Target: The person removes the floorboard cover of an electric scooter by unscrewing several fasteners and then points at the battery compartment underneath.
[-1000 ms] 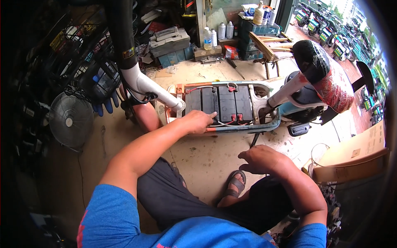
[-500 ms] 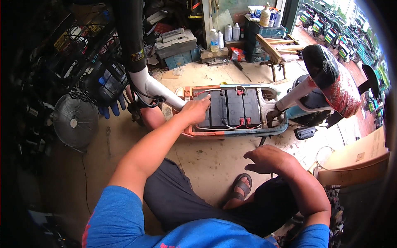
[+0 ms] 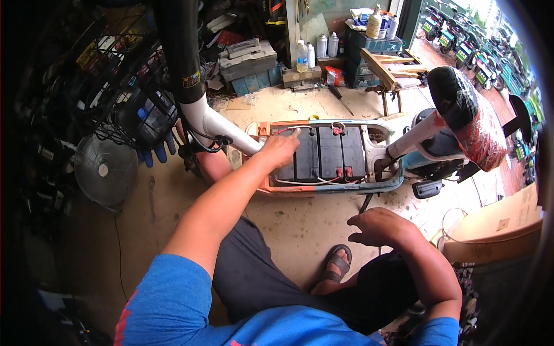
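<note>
My left hand (image 3: 281, 151) reaches over the leftmost of several black batteries (image 3: 306, 155), its index finger stretched toward the far end by a white wire (image 3: 295, 127). The other fingers are partly hidden, and I cannot make out anything in them. The batteries sit side by side in the open floor compartment of an electric scooter, inside an orange and blue-grey frame (image 3: 358, 188). Red terminal covers (image 3: 348, 172) and wires show at their near ends. Above my right knee hangs my right hand (image 3: 378, 226), apart from the scooter, its thumb and fingers separated and nothing seen in it.
The scooter's white stem (image 3: 228, 131) rises at the left, its worn seat (image 3: 470, 118) at the right. A fan (image 3: 103, 170) stands left. Beyond are a screwdriver (image 3: 341, 101), a wooden stool (image 3: 389, 72), spray cans (image 3: 333, 45) and toolboxes (image 3: 248, 63). A cardboard box (image 3: 490, 225) is at right.
My left hand has slid slightly right and away over the leftmost battery. My right hand stays nearly in place above the knee. The whole view has shifted a little.
</note>
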Demonstrator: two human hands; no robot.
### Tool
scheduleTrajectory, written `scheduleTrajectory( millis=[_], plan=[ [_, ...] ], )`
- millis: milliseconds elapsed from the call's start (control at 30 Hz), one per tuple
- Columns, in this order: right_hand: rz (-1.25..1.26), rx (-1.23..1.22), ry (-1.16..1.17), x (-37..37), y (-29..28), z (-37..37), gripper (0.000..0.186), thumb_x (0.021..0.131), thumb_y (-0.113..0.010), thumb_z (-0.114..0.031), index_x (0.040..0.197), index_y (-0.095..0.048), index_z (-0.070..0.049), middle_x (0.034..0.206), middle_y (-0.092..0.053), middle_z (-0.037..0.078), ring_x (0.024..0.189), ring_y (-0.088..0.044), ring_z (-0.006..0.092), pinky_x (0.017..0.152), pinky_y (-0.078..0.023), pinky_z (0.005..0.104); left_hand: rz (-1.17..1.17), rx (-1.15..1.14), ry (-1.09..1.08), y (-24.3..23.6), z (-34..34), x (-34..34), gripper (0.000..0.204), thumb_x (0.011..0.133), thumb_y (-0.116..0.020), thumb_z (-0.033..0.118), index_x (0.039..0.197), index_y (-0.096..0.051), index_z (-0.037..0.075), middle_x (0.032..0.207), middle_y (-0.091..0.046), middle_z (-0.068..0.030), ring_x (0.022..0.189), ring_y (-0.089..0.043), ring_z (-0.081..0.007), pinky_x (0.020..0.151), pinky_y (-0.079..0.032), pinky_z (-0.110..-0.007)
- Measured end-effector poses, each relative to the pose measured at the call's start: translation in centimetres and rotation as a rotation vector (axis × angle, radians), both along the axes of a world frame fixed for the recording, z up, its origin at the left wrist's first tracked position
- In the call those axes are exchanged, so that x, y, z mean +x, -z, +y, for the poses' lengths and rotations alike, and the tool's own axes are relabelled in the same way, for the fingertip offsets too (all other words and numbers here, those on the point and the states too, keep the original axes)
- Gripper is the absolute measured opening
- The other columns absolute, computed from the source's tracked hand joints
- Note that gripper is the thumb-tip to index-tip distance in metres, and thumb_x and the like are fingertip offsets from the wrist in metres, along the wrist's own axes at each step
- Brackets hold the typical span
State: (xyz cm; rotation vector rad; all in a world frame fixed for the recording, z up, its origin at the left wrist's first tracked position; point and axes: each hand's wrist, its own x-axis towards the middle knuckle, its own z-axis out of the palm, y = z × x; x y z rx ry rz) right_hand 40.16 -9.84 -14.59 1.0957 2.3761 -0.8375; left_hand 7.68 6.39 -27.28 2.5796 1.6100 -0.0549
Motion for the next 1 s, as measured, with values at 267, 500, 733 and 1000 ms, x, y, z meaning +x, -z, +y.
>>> scheduleTrajectory(
  millis=[267, 500, 733, 1000],
  plan=[
    [-0.04, -0.031, 0.03, 0.3, -1.0, -0.1, 0.055, 0.097, -0.068, -0.04, 0.138, -0.063, -0.004, 0.119, -0.072, 0.022, 0.114, -0.067, 0.0382, 0.101, -0.052, 0.0459, 0.307, -0.176, 0.156, -1.9, -3.2, 1.2, 0.023, 0.082, -0.061, 0.008, 0.103, -0.071, 0.007, 0.168, -0.032, -0.0155, 0.1, -0.074, -0.0332, 0.082, -0.057, -0.049],
    [-0.02, 0.019, 0.032, 0.6, -1.5, -1.3, 0.05, 0.096, -0.068, -0.038, 0.134, -0.066, -0.005, 0.116, -0.073, 0.021, 0.112, -0.068, 0.0385, 0.099, -0.052, 0.0457, 0.327, -0.277, 0.23, -3.3, -6.6, 1.5, 0.028, 0.082, -0.062, 0.01, 0.107, -0.073, 0.008, 0.169, -0.026, -0.0175, 0.101, -0.073, -0.0353, 0.083, -0.057, -0.05],
    [-0.05, 0.051, 0.064, 0.8, -2.0, -1.9, 0.047, 0.095, -0.071, -0.036, 0.13, -0.068, -0.006, 0.116, -0.073, 0.02, 0.112, -0.068, 0.0375, 0.098, -0.054, 0.0455, 0.345, -0.427, 0.205, -4.2, -9.7, 2.2, 0.04, 0.077, -0.065, 0.009, 0.116, -0.071, 0.006, 0.17, -0.027, -0.0154, 0.103, -0.072, -0.0378, 0.082, -0.057, -0.05],
    [0.11, 0.048, 0.144, 0.7, -0.3, 0.0, 0.051, 0.084, -0.08, -0.028, 0.129, -0.069, -0.005, 0.109, -0.075, 0.02, 0.101, -0.072, 0.0368, 0.09, -0.057, 0.0452, -0.017, -0.268, 0.461, -4.0, -14.9, 2.1, 0.03, 0.074, -0.068, 0.009, 0.104, -0.063, 0.004, 0.122, -0.066, -0.0161, 0.092, -0.07, -0.0378, 0.074, -0.055, -0.05]
  ],
)
